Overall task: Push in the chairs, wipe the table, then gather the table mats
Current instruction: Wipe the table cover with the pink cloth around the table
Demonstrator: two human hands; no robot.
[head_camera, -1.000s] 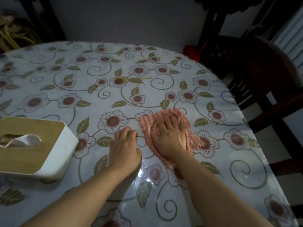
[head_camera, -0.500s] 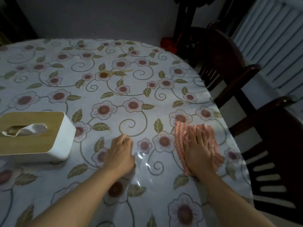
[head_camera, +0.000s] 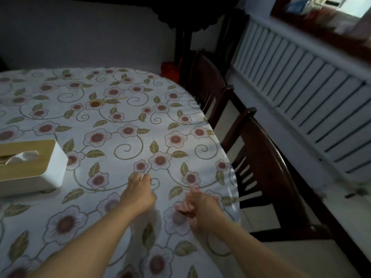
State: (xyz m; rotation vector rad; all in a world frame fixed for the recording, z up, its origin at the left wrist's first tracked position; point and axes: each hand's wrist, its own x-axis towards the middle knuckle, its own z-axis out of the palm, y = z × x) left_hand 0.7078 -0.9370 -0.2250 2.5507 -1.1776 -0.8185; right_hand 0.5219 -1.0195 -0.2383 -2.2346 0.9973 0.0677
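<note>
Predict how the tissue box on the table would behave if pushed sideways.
The tissue box looks low and wide with a flat base, so it would likely slide rather than tip. The tablecloth appears smooth and glossy, so it may glide easily. It probably weighs little, holding only tissue.

My feed is dim and bluish, the brightest patch sitting at the top right corner while the far wall and the dark chairs (head_camera: 267, 177) sink into shadow. Soft shadows lie under both forearms on the counter (head_camera: 112, 125). The right hand (head_camera: 200, 207) smears with motion blur, and the radiator slats (head_camera: 301, 93) bow near the edge.
</note>
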